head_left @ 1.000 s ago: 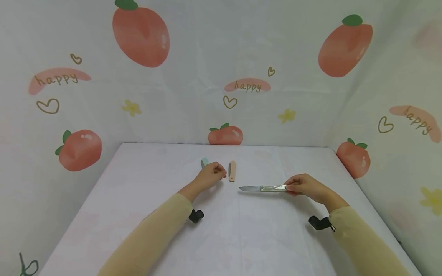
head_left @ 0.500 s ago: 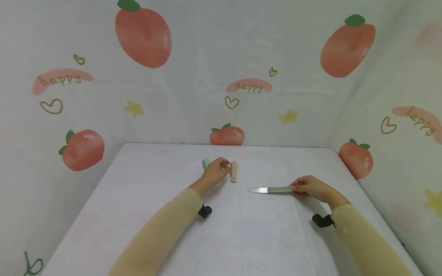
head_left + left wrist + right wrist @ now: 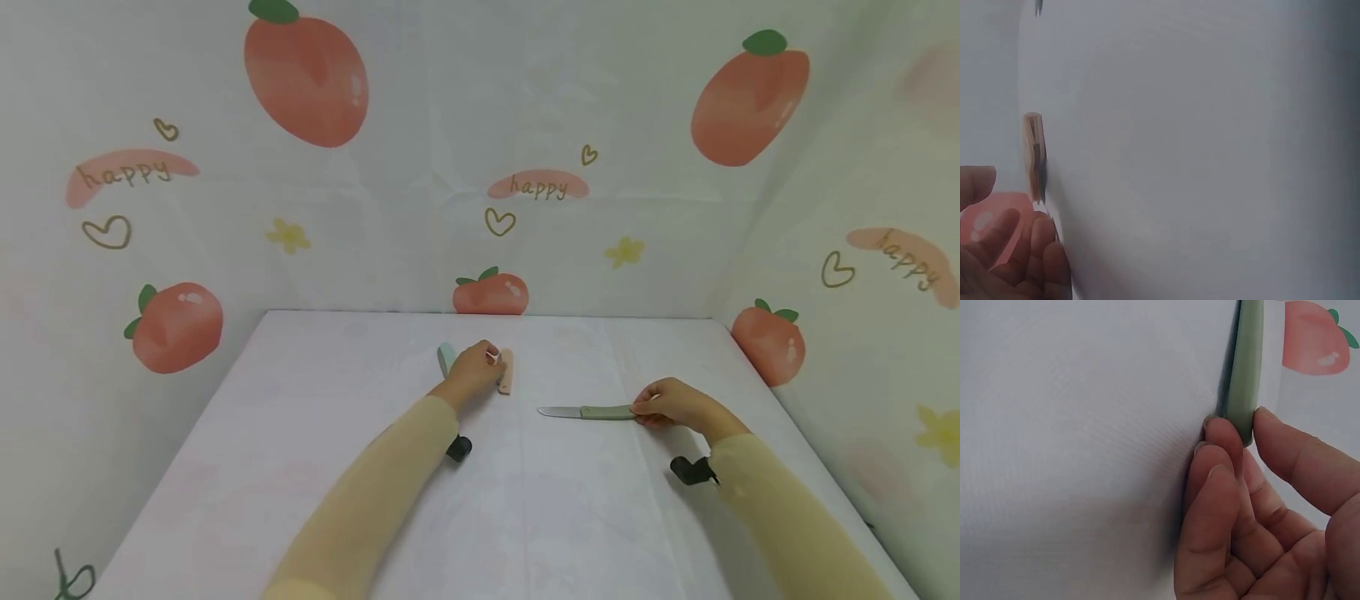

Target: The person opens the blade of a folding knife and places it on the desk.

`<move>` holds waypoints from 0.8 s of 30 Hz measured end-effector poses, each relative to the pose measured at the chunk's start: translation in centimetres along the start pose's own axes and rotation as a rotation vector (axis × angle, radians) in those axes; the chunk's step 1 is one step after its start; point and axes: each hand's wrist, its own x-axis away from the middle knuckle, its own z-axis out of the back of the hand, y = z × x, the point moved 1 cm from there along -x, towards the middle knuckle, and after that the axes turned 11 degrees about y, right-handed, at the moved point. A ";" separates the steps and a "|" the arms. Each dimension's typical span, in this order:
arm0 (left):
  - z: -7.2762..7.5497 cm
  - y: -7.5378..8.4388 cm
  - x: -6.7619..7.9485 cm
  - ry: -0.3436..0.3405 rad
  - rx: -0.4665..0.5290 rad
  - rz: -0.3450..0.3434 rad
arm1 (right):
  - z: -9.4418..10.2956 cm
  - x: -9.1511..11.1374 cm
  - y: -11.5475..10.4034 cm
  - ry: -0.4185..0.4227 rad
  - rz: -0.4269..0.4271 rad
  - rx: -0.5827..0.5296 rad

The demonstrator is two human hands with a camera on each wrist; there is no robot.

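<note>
Left hand (image 3: pixel 477 368), beside peach knife (image 3: pixel 507 372), part-hides mint handle (image 3: pixel 446 357); right (image 3: pixel 670 405) pinches green knife (image 3: pixel 596 412).

- Mint knife (image 3: pixel 446 353): lower end hidden behind left hand (image 3: pixel 474 369)
- Green knife (image 3: pixel 1246 375): blade outside right wrist view
- Left hand touching peach knife (image 3: pixel 507 372): cannot tell

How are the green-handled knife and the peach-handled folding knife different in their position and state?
The green-handled knife is open, its blade extended; the peach-handled folding knife is closed, its blade along the handle. The right hand grips the green one; the peach one rests on the table, close to the left hand. In the head view, the green one runs sideways, the peach one nearly front to back. Both have slim handles.
</note>
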 end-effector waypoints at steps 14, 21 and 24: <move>-0.7 0.3 0.0 0.011 -0.147 -0.010 | 0.4 0.9 -2.0 0.043 0.014 0.094; -0.5 0.3 0.0 -0.015 -0.109 0.009 | 0.3 1.6 -4.2 0.028 0.081 0.095; -0.4 0.4 -0.1 -0.046 -0.114 0.001 | 0.1 1.8 -5.0 0.013 0.105 0.091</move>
